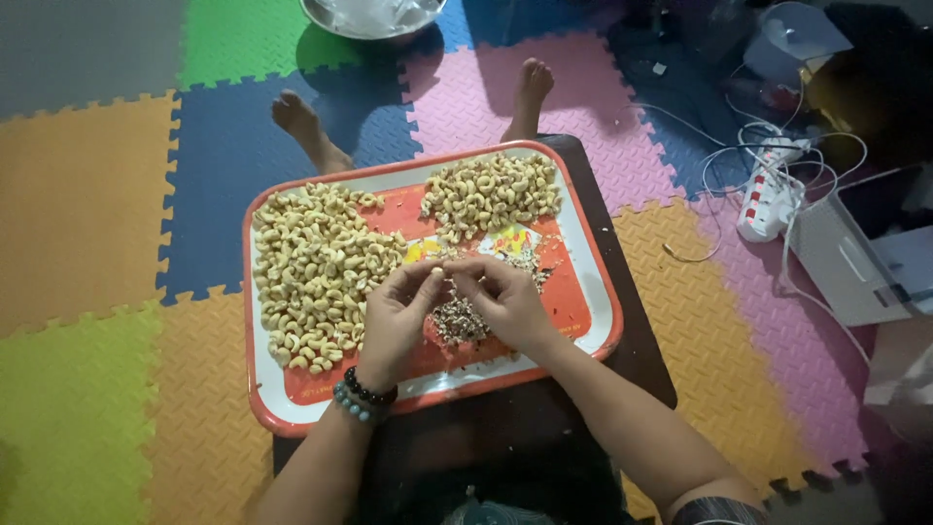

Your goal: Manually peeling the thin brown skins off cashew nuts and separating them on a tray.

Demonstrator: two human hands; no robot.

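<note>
Looking down, we log these:
Left hand (397,316): over the middle of the tray, fingers curled, thumb and forefinger pinching a single cashew (438,275); two bead bracelets (363,397) on the wrist.
Right hand (505,299): just beside the left hand, fingertips (465,280) bunched together at the same nut, touching it.
Tray (267,408): rectangular, red rim, white and red face, resting on a dark low table (637,340).
Big cashew pile (316,272): on the tray's left half, pale nuts, left of the left hand.
Small cashew pile (491,192): at the tray's far right corner, apart from the big pile.
Skin scraps (457,321): brownish heap at tray centre, directly under both hands.
Bare feet (533,83): beyond the tray's far edge, on coloured foam mats (87,204).
Metal bowl (369,17): well beyond the tray, at the top edge, partly cut off.
Power strip (768,194): right of the tray, white cables tangled around it.
Whether the nut's skin is on, we cannot tell.
</note>
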